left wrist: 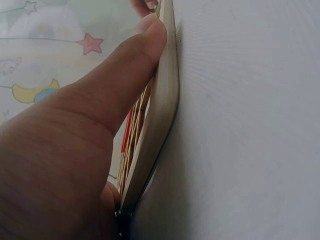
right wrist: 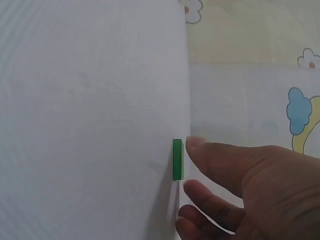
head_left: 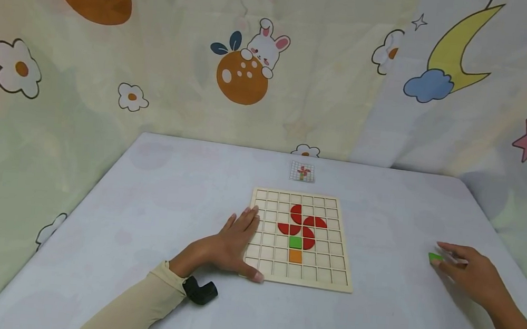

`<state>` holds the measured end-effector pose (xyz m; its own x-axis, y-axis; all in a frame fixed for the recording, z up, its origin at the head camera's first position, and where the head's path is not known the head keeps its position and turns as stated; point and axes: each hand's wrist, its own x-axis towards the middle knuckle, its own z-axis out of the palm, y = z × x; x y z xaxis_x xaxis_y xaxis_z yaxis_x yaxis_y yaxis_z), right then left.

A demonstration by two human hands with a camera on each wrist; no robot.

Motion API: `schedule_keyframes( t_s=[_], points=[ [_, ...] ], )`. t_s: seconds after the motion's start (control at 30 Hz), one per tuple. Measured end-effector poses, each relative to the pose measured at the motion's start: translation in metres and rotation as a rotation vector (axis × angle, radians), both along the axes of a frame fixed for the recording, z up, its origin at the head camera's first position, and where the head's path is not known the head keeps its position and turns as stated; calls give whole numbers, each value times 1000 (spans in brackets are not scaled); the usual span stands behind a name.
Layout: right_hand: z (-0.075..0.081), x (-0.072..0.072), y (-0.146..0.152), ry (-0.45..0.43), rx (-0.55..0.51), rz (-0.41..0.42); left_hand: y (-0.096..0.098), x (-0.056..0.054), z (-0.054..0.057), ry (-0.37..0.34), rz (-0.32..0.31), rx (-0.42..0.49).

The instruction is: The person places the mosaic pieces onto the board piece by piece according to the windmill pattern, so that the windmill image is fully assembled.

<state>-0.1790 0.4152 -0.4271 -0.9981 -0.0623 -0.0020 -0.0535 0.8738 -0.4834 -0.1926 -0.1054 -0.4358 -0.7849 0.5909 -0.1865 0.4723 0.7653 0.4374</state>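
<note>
My left hand (head_left: pixel 232 242) lies with extended fingers along the left side of a wooden grid board (head_left: pixel 324 276). Its thumb (left wrist: pixel 142 47) rests on the board's near edge. Red quarter-circle tiles (head_left: pixel 307 239) form a pinwheel on the grid, above a green square tile (head_left: pixel 295 242) and an orange square tile (head_left: pixel 295 256). Off to the right, my right hand (head_left: pixel 477 272) hovers low over the table at a loose green tile (right wrist: pixel 177 160). In the right wrist view, thumb and index finger are spread just above that tile's two ends; a firm pinch does not show.
A small printed pattern card (head_left: pixel 302 172) with a pinwheel picture lies behind the board. White cloth covers the table (head_left: pixel 195 179). Patterned curtains (head_left: pixel 179 45) stand along the back and sides. Each wrist carries a black device (head_left: pixel 200 291).
</note>
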Motion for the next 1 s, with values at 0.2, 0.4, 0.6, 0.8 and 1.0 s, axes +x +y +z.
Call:
schedule_keyframes(
  t_s=[0.2,0.4,0.6,0.8,1.0],
  points=[
    [0,-1,2,37,55,36,0,0,0,-6,1,10],
    [-5,-4,4,83,96,66,0,-1,0,-3,-2,8],
    [-5,-4,2,103,100,81,0,0,0,-1,-5,-3],
    [0,-2,-3,96,70,11,0,-1,0,-1,-5,0],
    [3,0,-10,134,67,-12,0,-2,0,5,-8,0]
  ],
)
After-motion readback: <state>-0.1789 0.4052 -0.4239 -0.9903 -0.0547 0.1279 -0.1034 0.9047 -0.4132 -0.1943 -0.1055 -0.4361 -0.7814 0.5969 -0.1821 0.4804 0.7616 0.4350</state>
